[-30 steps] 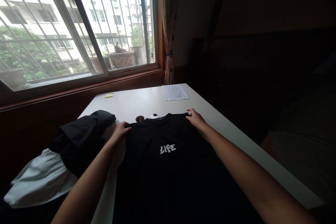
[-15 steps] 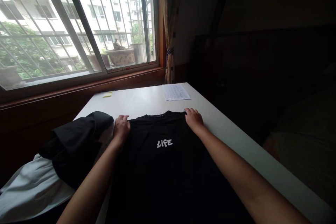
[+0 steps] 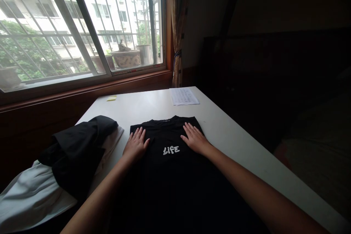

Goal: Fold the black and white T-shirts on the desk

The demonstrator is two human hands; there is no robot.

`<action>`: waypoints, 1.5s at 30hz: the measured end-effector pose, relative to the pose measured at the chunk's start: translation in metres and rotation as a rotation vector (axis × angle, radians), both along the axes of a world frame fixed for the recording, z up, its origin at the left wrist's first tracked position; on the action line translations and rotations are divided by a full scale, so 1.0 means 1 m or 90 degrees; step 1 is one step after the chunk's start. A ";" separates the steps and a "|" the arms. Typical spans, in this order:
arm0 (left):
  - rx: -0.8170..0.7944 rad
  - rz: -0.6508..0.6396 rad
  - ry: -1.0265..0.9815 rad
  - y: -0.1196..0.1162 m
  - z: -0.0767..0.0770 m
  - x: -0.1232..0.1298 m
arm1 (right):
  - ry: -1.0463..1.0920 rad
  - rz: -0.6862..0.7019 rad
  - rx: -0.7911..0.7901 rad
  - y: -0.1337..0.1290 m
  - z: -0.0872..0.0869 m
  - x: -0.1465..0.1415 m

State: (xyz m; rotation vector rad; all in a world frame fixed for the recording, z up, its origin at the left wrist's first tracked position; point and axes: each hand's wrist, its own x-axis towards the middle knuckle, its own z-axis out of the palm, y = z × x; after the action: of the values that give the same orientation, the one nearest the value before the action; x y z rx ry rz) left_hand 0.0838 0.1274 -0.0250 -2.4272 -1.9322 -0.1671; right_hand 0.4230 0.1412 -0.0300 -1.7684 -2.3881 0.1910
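Observation:
A black T-shirt [image 3: 170,182] with a white printed mark on its chest lies spread on the white table [image 3: 137,106]. Its neckline points to the far end, and its lower part fades into shadow near me. My left hand [image 3: 136,144] rests flat on the shirt just below the left shoulder, fingers stretched out. Opposite it, my right hand [image 3: 194,138] lies palm down below the right shoulder, its fingers spread toward the collar. Neither hand grips the cloth.
Heaped at the table's left edge are a black garment [image 3: 79,150] and a pale one [image 3: 35,193]. Printed papers [image 3: 184,96] and a yellow sticky note [image 3: 111,98] lie at the far end. Beyond are a barred window [image 3: 82,25] and a tied curtain [image 3: 177,36].
Both hands have let go of the shirt's shoulder edges and moved inward and slightly nearer to me, now flat on the cloth. The shirt has hardly shifted.

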 end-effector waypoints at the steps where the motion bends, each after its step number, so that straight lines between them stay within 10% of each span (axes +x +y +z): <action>1: -0.003 0.001 0.002 0.000 0.000 0.000 | -0.004 0.009 -0.002 -0.002 0.001 0.000; 19: 0.115 -0.187 -0.002 -0.024 0.009 0.000 | -0.021 0.087 -0.016 -0.034 0.012 0.006; 45: 0.070 -0.143 -0.014 -0.129 -0.010 -0.021 | -0.017 0.093 0.003 -0.074 0.013 0.016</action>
State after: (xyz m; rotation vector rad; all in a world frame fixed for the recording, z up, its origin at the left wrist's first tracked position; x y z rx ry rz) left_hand 0.0624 -0.0019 -0.0353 -2.5710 -1.6071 -0.2983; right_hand 0.4389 0.0672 -0.0170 -1.6046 -2.5355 0.1812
